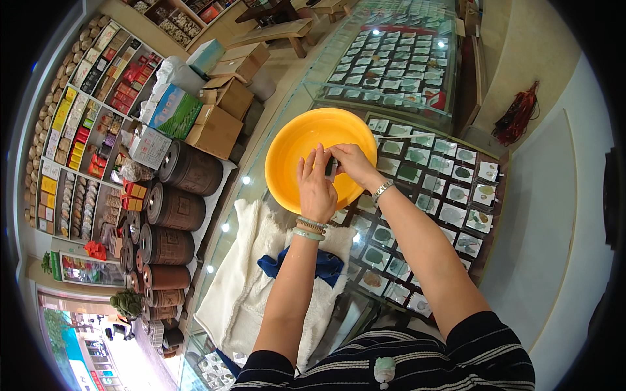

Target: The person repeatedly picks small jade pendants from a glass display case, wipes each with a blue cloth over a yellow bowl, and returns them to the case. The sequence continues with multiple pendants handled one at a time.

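A yellow plastic basin (282, 146) stands on a glass display counter, and a little clear water seems to lie in it. Over its near part, both my hands meet around a small dark flat piece (330, 167) with a pale lower edge; what it is made of I cannot tell. My left hand (314, 193) holds it from the left side with fingers extended. From the right, my right hand (353, 163) pinches its upper end. Closer to me, a white fleecy cloth (234, 288) is spread on the counter, with a crumpled dark blue cloth (333, 268) on it, partly behind my left forearm.
Rows of small bagged stone pendants (417, 155) fill the display case to the right. A thin pale stick (407, 136) lies beside the basin. Beyond is another glass case (386, 63). Lidded dark canisters (168, 247), cardboard boxes (215, 129) and stocked shelves (83, 127) line the left.
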`<action>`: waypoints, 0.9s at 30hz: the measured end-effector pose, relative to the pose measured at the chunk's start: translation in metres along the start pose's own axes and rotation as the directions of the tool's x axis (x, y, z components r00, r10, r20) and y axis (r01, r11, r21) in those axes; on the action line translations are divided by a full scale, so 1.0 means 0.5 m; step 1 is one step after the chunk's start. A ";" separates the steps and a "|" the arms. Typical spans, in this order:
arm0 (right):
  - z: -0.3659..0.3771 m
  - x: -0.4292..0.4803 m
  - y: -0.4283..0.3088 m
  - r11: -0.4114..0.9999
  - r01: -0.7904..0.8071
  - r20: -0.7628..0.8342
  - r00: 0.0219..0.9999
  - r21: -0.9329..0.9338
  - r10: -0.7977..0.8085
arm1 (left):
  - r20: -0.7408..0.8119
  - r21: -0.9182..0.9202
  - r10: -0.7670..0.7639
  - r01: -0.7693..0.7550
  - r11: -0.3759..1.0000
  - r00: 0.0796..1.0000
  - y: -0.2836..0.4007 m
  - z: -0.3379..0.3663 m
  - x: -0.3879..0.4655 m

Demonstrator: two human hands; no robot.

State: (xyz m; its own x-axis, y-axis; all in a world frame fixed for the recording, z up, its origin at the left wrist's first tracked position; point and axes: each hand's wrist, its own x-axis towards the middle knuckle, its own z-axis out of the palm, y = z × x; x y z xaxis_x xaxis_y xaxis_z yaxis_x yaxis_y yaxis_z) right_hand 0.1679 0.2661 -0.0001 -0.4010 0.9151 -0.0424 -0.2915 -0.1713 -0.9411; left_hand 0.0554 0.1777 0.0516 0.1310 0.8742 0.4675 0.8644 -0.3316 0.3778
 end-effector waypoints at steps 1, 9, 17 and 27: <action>0.001 0.000 0.000 1.000 0.005 -0.016 1.000 0.022 -0.005 | -0.002 -0.002 -0.001 0.001 1.000 1.000 0.000 0.000 -0.001; 0.003 -0.007 -0.004 0.997 0.019 -0.028 0.999 -0.076 -0.021 | 0.000 -0.001 -0.042 0.042 0.999 0.999 -0.017 -0.011 -0.010; -0.003 0.008 0.018 0.995 0.047 -0.024 0.998 -0.093 -0.050 | -0.050 -0.009 -0.075 0.074 0.997 0.996 -0.022 -0.015 -0.033; -0.011 0.014 0.023 0.990 0.022 -0.002 1.000 -0.138 -0.023 | -0.035 -0.009 -0.078 0.078 0.997 0.996 0.000 -0.026 -0.077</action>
State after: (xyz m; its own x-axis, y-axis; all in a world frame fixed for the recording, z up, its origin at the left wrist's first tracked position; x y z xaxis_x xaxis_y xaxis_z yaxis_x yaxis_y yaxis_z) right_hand 0.1666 0.2724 -0.0132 -0.3929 0.9193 -0.0218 -0.1773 -0.0990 -0.9792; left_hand 0.0441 0.1393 0.0440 0.0464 0.8846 0.4641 0.8676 -0.2659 0.4201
